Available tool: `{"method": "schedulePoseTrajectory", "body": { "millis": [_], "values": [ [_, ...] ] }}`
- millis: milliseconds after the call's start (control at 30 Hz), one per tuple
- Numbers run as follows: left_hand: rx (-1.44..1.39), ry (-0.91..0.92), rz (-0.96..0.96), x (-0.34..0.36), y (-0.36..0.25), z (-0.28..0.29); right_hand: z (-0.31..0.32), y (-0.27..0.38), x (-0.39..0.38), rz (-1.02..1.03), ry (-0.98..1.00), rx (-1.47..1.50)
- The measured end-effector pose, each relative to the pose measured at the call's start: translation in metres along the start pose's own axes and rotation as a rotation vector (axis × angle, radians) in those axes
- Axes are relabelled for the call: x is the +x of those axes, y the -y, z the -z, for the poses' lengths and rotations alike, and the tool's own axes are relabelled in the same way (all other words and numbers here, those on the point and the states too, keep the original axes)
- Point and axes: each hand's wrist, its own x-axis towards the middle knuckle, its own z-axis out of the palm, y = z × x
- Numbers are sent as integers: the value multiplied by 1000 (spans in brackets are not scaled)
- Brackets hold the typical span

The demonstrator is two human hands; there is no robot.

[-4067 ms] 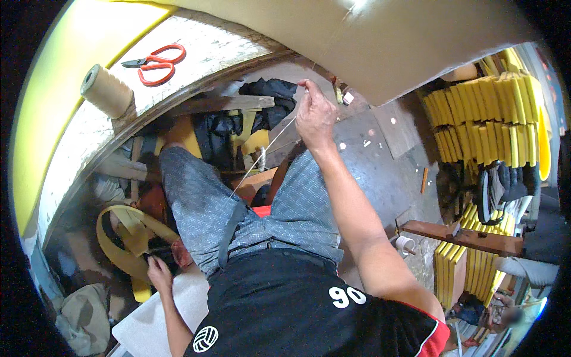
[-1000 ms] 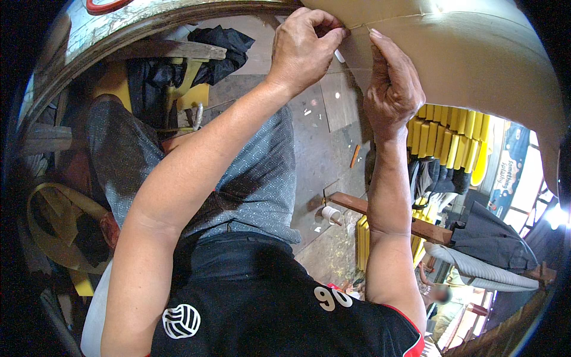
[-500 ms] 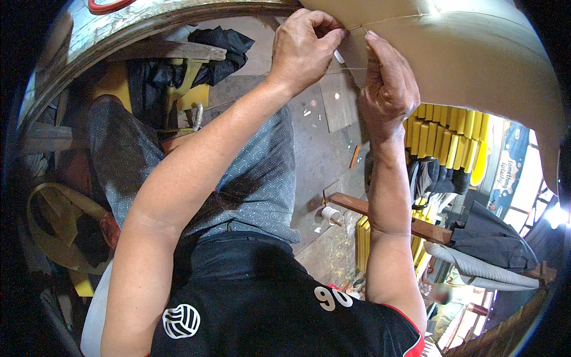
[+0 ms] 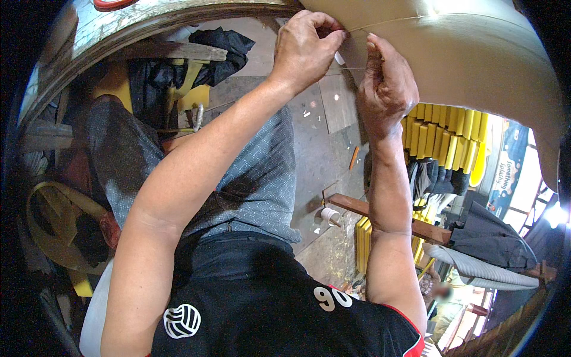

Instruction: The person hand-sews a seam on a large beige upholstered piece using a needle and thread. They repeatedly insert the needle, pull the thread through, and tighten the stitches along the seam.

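Both hands are raised to the lower edge of a large tan upholstered piece (image 4: 464,53), which fills the upper right of the view above the person's lap. The left hand (image 4: 306,50) is curled shut with its fingertips pinched at the seam line of the tan covering; a small white item (image 4: 339,58) shows just under those fingers, and what it is cannot be told. The right hand (image 4: 386,89) stands just beside it, fingers closed and thumb pressed against the same edge, and a thin thread (image 4: 351,67) appears to run between the two hands.

Judgement: the step in hand is hand-stitching or tying off along this seam, with the thread held taut. The next move calls for steady tension and a firm grip at the seam so the covering does not slacken.

Below, stacked yellow strips (image 4: 443,134) lie on the floor (image 4: 327,149).
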Motion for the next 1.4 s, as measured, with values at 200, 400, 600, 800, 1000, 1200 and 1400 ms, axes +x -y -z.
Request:
{"method": "schedulePoseTrajectory", "body": {
  "millis": [200,400,600,800,1000,1200,1400],
  "values": [
    [19,25,20,3,6,-1,1,-1,1,-9,38,2],
    [84,-15,-80,3,6,-1,-3,-3,-5,57,-18,9],
    [41,12,-13,3,7,-1,-7,-6,-9,103,-55,-14],
    [45,9,-7,2,4,0,-2,-2,-3,71,-17,-13],
    [-26,3,11,3,6,-1,-1,-3,-3,50,-5,27],
    [14,22,20,3,4,0,-3,-2,-3,26,8,-7],
    [62,15,-10,5,8,-3,-4,4,2,-37,7,43]
  ]
}}
